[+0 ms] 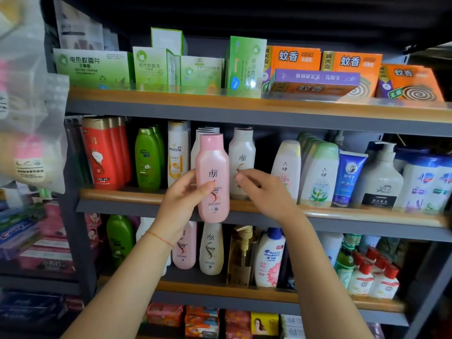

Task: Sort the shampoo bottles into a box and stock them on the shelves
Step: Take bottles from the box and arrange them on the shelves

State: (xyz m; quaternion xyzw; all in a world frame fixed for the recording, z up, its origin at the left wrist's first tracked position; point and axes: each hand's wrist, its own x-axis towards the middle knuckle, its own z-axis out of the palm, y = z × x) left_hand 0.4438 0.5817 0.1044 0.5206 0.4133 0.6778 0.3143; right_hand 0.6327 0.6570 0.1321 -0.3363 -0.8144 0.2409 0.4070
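A pink shampoo bottle [212, 172] with a pink cap stands upright in the air in front of the middle shelf [342, 212]. My left hand [182, 201] is shut on its lower left side, thumb across the label. My right hand [263, 192] hovers just right of the bottle with fingers curled and apart, not touching it. Behind the bottle stand white bottles of the same brand [242, 162] and a gap on the shelf. No box is in view.
Red [104, 155], green [146, 160] and Pantene [177, 152] bottles fill the middle shelf's left; white and blue bottles [320, 174] its right. Mosquito-coil boxes [352, 62] sit on the top shelf. More shampoo bottles [211, 248] stand below. Plastic bags [29, 118] hang at left.
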